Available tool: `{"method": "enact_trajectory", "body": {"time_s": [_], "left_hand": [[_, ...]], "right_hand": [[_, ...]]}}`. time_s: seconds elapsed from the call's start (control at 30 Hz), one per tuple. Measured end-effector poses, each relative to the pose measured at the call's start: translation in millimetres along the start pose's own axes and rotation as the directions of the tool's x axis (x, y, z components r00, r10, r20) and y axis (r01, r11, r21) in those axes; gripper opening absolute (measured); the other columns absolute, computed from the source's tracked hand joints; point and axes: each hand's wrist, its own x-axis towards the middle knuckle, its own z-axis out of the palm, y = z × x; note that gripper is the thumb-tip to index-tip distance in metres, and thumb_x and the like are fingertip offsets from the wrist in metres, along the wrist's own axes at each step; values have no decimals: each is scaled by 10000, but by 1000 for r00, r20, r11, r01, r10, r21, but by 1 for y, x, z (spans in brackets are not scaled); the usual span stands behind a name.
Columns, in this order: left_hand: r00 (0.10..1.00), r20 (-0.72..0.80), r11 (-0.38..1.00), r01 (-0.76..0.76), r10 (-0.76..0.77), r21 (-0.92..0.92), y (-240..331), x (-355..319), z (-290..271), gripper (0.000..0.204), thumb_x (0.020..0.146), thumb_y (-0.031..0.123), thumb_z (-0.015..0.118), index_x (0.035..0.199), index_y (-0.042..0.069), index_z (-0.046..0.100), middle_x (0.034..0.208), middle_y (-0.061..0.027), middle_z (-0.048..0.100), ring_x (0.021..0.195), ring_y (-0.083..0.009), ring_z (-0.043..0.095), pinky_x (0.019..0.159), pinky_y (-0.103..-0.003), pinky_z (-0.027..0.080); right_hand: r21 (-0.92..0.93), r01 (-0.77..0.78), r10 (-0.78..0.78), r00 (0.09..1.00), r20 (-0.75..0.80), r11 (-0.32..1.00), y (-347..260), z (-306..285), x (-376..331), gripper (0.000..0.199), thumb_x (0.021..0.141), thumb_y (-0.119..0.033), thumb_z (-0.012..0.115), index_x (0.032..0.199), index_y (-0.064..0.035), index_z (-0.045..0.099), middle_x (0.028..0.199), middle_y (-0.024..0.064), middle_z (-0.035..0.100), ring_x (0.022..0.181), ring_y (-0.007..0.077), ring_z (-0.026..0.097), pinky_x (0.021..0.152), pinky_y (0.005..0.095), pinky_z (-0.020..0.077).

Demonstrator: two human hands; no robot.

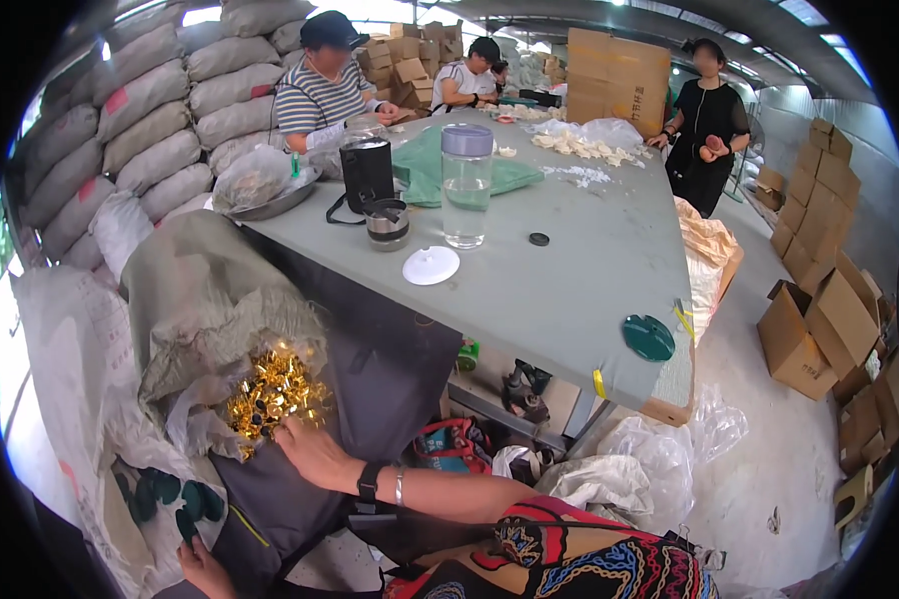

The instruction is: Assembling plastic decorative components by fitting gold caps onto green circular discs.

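We see two bare hands at the lower left, working from separate heaps. The right hand (315,455) reaches across from the right, with a dark band and a bracelet at its wrist; its fingers are bent and drawn close together, the tips touching the lower edge of a heap of shiny gold pieces (278,387). We cannot tell whether those fingers have a piece between them. The heap lies at the gaping mouth of a grey-green sack (185,275), beside a dark cloth (390,384). Lower down, the left hand (208,573) has its fingers narrowed on a dark green piece (185,525), just below several rounded green pieces (160,491) lying in a whitish sack (75,319). Beyond the hands stretches a grey-green table (594,255). On it we find a clear bottle with a purple lid (465,205), a black pouch (368,175), a small cup (387,226), a round white lid (431,266) and, near the right corner, a dark green disc (648,338). Pale pieces (584,150) are scattered farther back, near a tall cardboard box (609,80). Around the table we see a person in a striped shirt (320,105), another in white (459,85) and one standing in black (711,130). Stuffed sacks (145,95) rise in a wall at left; open cartons (799,344) line the floor at right.
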Motion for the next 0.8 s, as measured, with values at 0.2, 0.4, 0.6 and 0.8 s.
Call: {"method": "enact_trajectory", "body": {"time_s": [0.2,0.4,0.6,0.8], "left_hand": [[935,203,833,351,-290,-427,34,-7,-20,231,956,200,561,920,-22,613,739,-60,581,610,-141,558,517,-295,436],[878,381,665,470,-288,-580,135,-38,-37,149,862,62,549,971,4,632,786,-20,627,655,-98,572,529,-249,456],[769,588,592,602,-250,-536,192,-48,-27,120,880,67,590,954,-8,646,715,-2,614,554,-60,563,480,-212,431],[791,566,564,584,-232,-584,209,-58,-26,120,876,24,564,942,-23,654,700,-20,636,538,-58,574,475,-234,444]], "right_hand": [[124,17,-14,1000,-25,992,3,1,2,184,921,-97,504,1062,18,479,965,186,497,877,359,584,733,435,501],[583,121,-77,992,-101,803,-25,-22,-6,264,855,-97,639,1093,-4,575,941,174,606,889,330,605,766,396,491],[838,-428,-191,841,507,339,-56,-62,-18,253,944,-36,542,1195,-19,568,930,37,643,792,85,622,741,246,528],[822,-293,-255,852,456,488,-64,-76,-20,224,959,-78,558,1169,0,556,908,47,623,796,98,625,739,251,525]]}}
